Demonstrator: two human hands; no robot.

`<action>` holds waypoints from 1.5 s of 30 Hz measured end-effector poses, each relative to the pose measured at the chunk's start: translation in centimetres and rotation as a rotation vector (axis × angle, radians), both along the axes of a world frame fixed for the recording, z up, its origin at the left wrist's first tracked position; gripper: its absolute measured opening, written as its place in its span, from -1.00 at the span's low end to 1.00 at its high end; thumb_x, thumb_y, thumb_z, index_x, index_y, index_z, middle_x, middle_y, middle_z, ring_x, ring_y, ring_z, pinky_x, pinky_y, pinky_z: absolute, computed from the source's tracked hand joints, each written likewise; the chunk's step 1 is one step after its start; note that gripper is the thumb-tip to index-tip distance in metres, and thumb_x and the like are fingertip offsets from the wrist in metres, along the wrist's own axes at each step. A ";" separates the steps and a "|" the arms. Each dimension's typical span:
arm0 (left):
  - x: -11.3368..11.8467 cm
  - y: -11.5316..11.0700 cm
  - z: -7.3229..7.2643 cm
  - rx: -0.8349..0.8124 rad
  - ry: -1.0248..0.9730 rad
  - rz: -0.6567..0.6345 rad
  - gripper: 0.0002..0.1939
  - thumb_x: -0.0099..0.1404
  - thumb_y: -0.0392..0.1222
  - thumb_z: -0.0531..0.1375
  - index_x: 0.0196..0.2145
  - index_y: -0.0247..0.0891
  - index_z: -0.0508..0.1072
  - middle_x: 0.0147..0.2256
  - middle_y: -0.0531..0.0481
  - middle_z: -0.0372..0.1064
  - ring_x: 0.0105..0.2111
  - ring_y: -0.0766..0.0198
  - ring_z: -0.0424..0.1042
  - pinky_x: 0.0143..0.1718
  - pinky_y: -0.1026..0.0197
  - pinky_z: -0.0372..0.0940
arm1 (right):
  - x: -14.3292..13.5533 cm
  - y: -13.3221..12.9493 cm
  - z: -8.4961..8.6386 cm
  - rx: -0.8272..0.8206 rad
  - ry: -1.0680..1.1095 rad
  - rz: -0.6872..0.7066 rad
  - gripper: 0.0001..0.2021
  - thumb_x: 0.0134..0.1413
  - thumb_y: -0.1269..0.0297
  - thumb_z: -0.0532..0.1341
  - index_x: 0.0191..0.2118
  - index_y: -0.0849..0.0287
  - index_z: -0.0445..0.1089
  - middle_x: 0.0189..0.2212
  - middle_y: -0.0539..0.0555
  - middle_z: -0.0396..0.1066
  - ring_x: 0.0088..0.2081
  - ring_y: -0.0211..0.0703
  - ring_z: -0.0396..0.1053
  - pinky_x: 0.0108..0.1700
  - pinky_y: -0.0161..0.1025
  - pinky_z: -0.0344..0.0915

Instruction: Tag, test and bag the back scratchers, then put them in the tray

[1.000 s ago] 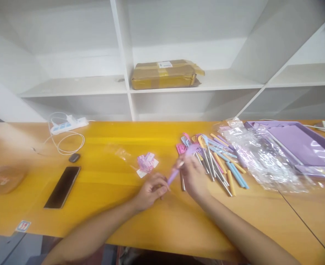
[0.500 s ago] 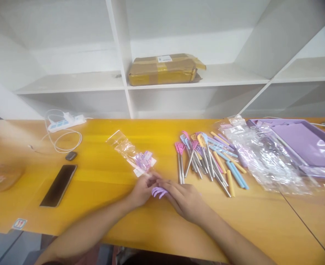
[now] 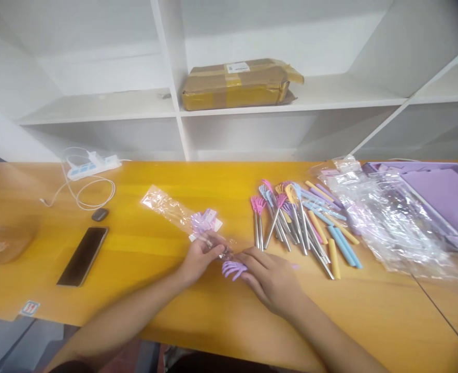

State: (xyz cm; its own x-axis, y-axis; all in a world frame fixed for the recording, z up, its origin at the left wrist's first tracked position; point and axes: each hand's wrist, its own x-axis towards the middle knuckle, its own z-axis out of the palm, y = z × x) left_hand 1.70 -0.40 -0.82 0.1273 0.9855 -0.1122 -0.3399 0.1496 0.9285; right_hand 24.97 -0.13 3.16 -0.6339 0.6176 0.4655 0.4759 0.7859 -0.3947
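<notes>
My right hand [image 3: 272, 280] is closed on a back scratcher, its purple claw head [image 3: 233, 269] sticking out to the left under the fingers. A bit of purple shows past the hand's far side; the rest is covered. My left hand [image 3: 202, 257] pinches the near end of a clear plastic bag [image 3: 169, 204], close to the claw head. Small pink-purple cards [image 3: 205, 220] lie at the bag, just beyond the left fingers. To the right lies a pile of back scratchers [image 3: 279, 217] with metal rods and coloured claws, beside yellow, blue and purple tubes [image 3: 333, 258].
Clear plastic bags [image 3: 388, 223] are heaped against a purple tray [image 3: 442, 197] at the right. At left lie a phone [image 3: 83, 256], a small dark case [image 3: 100, 214] and a power strip [image 3: 95, 167] with a white cable. A taped carton [image 3: 237, 88] sits on the shelf behind.
My hands have drawn slightly apart, the right one moving rightward with the back scratcher. The left thumb now shows over the bag's end. The view has shifted a little.
</notes>
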 end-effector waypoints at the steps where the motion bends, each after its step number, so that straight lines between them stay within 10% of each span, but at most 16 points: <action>1: 0.0 0.0 -0.1 0.023 0.002 0.000 -0.65 0.29 0.01 0.48 -0.18 -0.25 0.50 -0.26 -0.04 0.61 -0.20 0.15 0.61 -0.06 0.10 0.47 | 0.0 0.1 -0.1 -0.008 0.005 -0.017 -0.71 0.57 0.15 0.05 0.10 0.11 0.47 -0.10 0.18 0.58 -0.23 -0.10 0.58 -0.22 -0.17 0.44; 11: 0.1 0.2 0.7 -0.063 -0.117 0.137 -0.62 0.21 -0.01 0.53 -0.27 -0.21 0.45 -0.26 0.05 0.55 -0.19 0.25 0.56 -0.07 0.17 0.47 | -0.3 1.4 -1.4 -0.011 0.052 -0.253 -0.74 0.54 0.16 0.13 -0.16 0.13 0.50 -0.28 0.15 0.52 -0.29 -0.09 0.49 -0.23 -0.15 0.37; 31: -0.3 0.5 0.4 -0.154 -0.126 0.020 -0.62 0.13 -0.02 0.58 -0.25 -0.33 0.66 -0.27 -0.13 0.67 -0.25 0.10 0.66 -0.14 0.04 0.59 | 0.7 2.4 -0.1 -0.362 0.142 -0.164 -0.72 0.51 0.13 0.18 -0.22 0.11 0.53 -0.31 0.09 0.50 -0.29 -0.11 0.48 -0.23 -0.16 0.37; 45: -0.3 0.2 0.3 -0.055 0.112 -0.122 -0.63 0.19 -0.02 0.53 -0.15 -0.30 0.67 -0.25 -0.13 0.68 -0.28 0.12 0.65 -0.10 0.06 0.56 | 0.3 2.0 -1.4 -0.521 0.259 -0.229 -0.59 0.36 -0.04 0.32 0.14 0.11 0.37 -0.43 -0.02 0.45 -0.44 -0.16 0.43 -0.35 -0.22 0.37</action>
State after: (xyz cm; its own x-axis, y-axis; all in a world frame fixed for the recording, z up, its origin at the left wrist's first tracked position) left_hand 1.43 -0.25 -0.56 0.2296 0.9553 -0.1860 -0.2111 0.2355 0.9487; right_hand 25.28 1.82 1.76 -0.3659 0.9117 0.1869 0.4470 0.3484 -0.8239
